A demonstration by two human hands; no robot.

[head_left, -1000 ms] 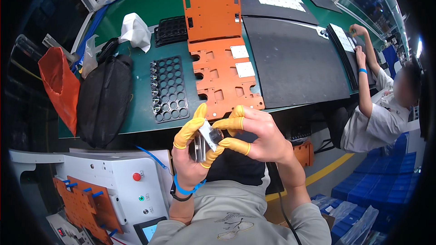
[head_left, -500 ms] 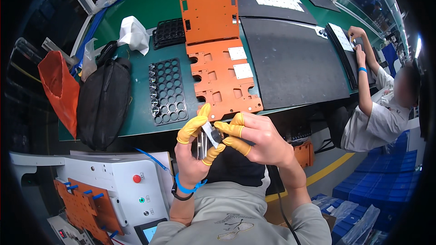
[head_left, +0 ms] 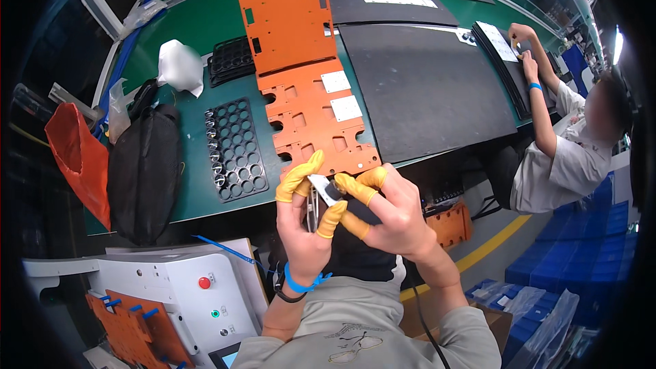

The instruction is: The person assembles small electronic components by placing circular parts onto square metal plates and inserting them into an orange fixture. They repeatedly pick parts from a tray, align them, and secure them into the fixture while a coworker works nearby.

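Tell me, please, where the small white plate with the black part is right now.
In the head view, the small white plate is near the centre, held between the left hand and right hand, just below the near edge of the orange fixture.

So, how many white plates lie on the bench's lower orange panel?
2: a farther white plate and a nearer white plate, both toward the right of the orange panel. The left hand overlaps its near edge, possibly hiding more.

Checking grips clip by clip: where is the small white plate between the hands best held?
The white plate is probably best pinched at its upper and lower edges, from the left: it is flat, and a black piece stands out from its right-hand face.
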